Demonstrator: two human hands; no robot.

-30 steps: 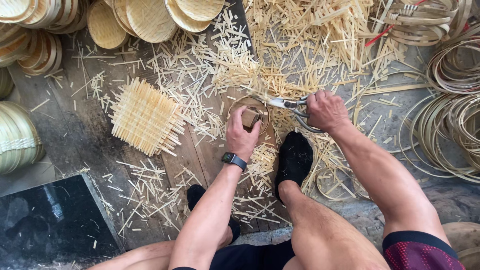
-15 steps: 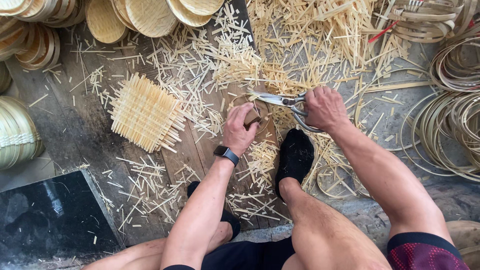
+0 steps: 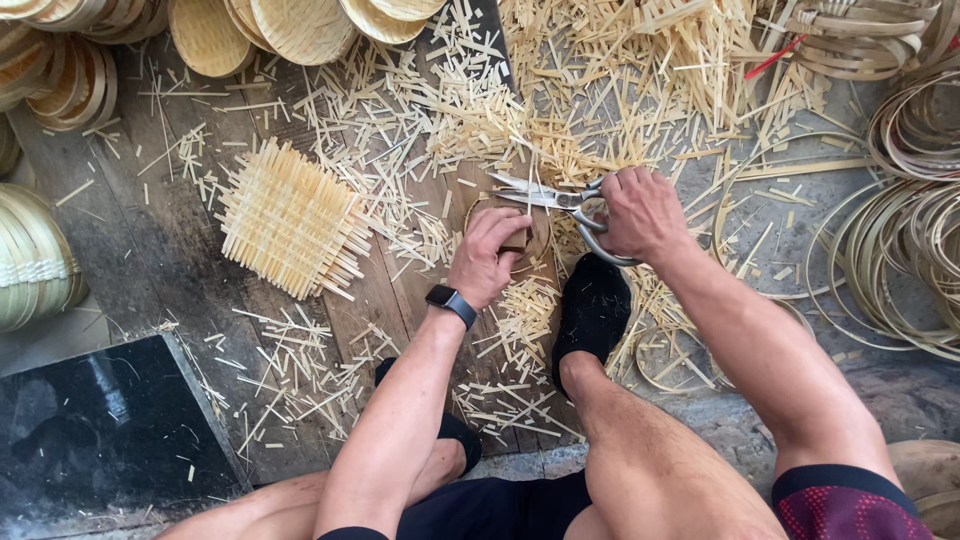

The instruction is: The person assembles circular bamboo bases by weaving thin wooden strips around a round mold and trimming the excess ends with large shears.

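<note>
From the head camera, looking straight down, a small round woven piece (image 3: 520, 232) lies on a dark wooden board (image 3: 130, 250), ringed by a thin pale hoop and mostly covered by the hand on it; a small brown block shows at its middle, between the fingers. It sits near the centre of the view, just ahead of a foot in a black sock (image 3: 593, 305) and among a thick litter of cut bamboo slivers (image 3: 620, 90). The left hand (image 3: 487, 256), with a dark watch (image 3: 451, 305) at the wrist, is curled over the round piece, fingers bent and pressing down on the block and the weave, so it is closed around it rather than flat. The right hand (image 3: 640, 213) is wrapped tight through the loops of a pair of metal scissors (image 3: 548, 195), whose blades point to the left and lie close together, their tips reaching over the far edge of the round piece; whether the blades touch its rim cannot be told. To the left of the hands, well apart, lies a square woven mat (image 3: 288, 218) with loose ends sticking out on all sides. Round woven trays (image 3: 300, 25) are stacked along the top edge, and coils of thin bamboo hoops (image 3: 900, 230) lie at the right.
</note>
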